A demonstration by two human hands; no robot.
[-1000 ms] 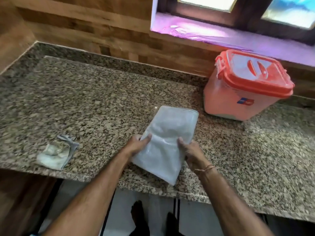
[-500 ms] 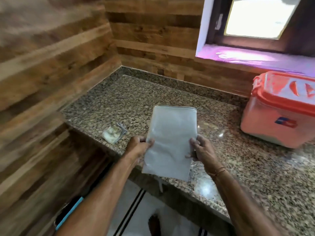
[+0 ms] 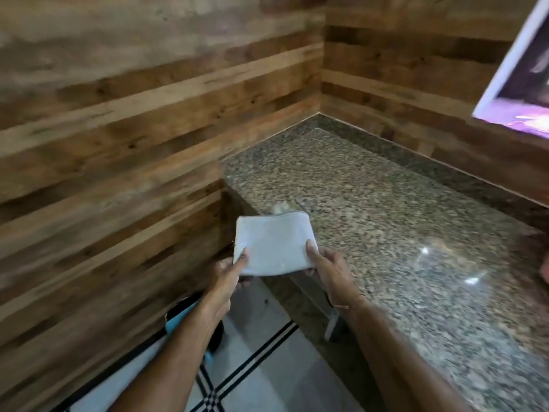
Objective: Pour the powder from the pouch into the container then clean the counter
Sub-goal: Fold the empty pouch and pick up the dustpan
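Observation:
A flat white pouch (image 3: 274,243) is held in the air past the counter's front left corner, over the floor. My left hand (image 3: 230,270) pinches its lower left edge and my right hand (image 3: 325,264) pinches its lower right edge, thumbs on top. A crumpled whitish cloth (image 3: 280,207) lies on the speckled granite counter (image 3: 386,218), mostly hidden behind the pouch. Only a sliver of the orange container (image 3: 546,270) shows at the right edge of the frame.
Wood-panelled walls close the counter on the left and at the back. A window sill (image 3: 520,120) glows purple at the upper right. White floor with black stripes (image 3: 261,358) lies below, with a blue and black object (image 3: 178,316) under my left forearm.
The view has swung left, so the orange container has slid nearly out of frame. Both hands carried the pouch off the counter to beyond its left front corner, and it looks shorter now.

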